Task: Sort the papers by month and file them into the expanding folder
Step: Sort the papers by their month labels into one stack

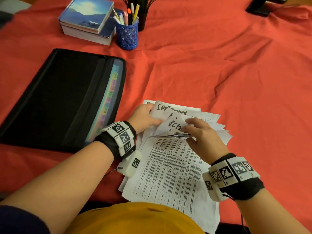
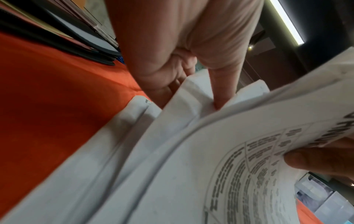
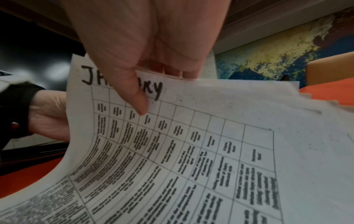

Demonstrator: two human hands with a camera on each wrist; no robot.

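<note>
A mustard-yellow shirt front fills the near edge at 6 o'clock, and just past it the loose stack of papers lies on the red-clothed tabletop, a printed table facing up on the top sheet. The left hand sits at the stack's 10 o'clock corner, its grip clenched on the raised far edges of several sheets, thumb on top and fingers tucked beneath; one of these reads "September" in black marker. The right hand, at about 2 o'clock of the stack's middle, pinches the curled top edge of another sheet, thumb pressed on its face and fingers behind. From the right wrist that sheet shows a heading that begins "JA" and ends "RY", with the thumb over the middle letters. The black expanding folder lies flat at 9 to 10 o'clock of the papers, near them but not touching, its coloured tabs showing along the open right edge. Farther off, at 11 o'clock, two stacked books sit just beside a blue pen holder full of pens, with a dark plant pot right behind it.
</note>
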